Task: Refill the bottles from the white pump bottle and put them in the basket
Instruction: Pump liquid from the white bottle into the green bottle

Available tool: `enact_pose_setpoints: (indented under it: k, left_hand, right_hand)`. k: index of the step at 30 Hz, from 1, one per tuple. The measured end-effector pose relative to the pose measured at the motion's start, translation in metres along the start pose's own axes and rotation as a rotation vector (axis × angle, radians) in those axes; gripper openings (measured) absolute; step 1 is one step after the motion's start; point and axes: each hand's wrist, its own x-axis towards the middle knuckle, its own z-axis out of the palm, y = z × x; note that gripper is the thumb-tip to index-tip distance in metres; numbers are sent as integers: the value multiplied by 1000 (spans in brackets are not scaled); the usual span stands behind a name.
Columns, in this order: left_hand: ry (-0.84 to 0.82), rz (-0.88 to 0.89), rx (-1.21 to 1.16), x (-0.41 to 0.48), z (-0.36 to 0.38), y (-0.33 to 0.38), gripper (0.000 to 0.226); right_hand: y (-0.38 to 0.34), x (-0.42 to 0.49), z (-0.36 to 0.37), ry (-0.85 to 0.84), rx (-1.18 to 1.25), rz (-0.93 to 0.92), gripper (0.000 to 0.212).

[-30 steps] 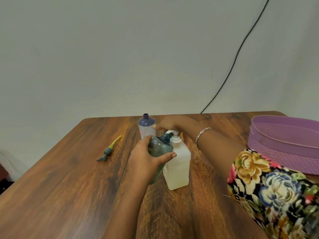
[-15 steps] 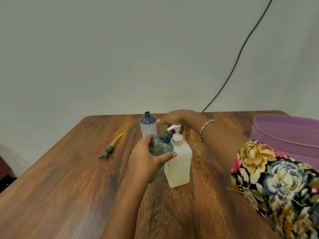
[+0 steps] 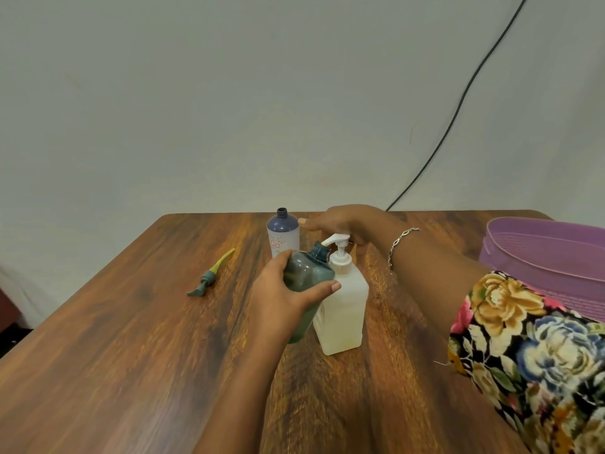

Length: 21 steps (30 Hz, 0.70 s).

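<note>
The white pump bottle stands mid-table with its pump head raised. My right hand rests flat on top of that pump head, fingers stretched toward the left. My left hand grips a dark green translucent bottle, tilted so its open neck sits right under the pump's spout. Behind them stands a blue-topped bottle with a pale label and no cap. The purple basket sits at the table's right edge.
A grey-green pump cap with a yellow tube lies on the wooden table to the left. A black cable runs down the wall behind. My floral sleeve fills the lower right.
The pump head has risen from its pressed-down position, and my right hand has lifted with it. The green bottle stays held at the spout.
</note>
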Motion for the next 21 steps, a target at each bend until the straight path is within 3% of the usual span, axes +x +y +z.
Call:
enact_pose_setpoints:
  k: [7,14,19,21]
  left_hand:
    - [10,-4,-10,2,1,-3,82]
    - [-3,6,22,1,2,-5,80]
    - [-30,2,23,-1,1,-6,80]
    - [-24,3,26,-2,1,-5,82]
  right_hand:
    - [0,11,9,42,-142,-27,45]
    - [10,21,15,286,-326,-34,40]
    - [2,8,8,57,-201,-33,58]
    - [1,4,6,51,-174,-32,62]
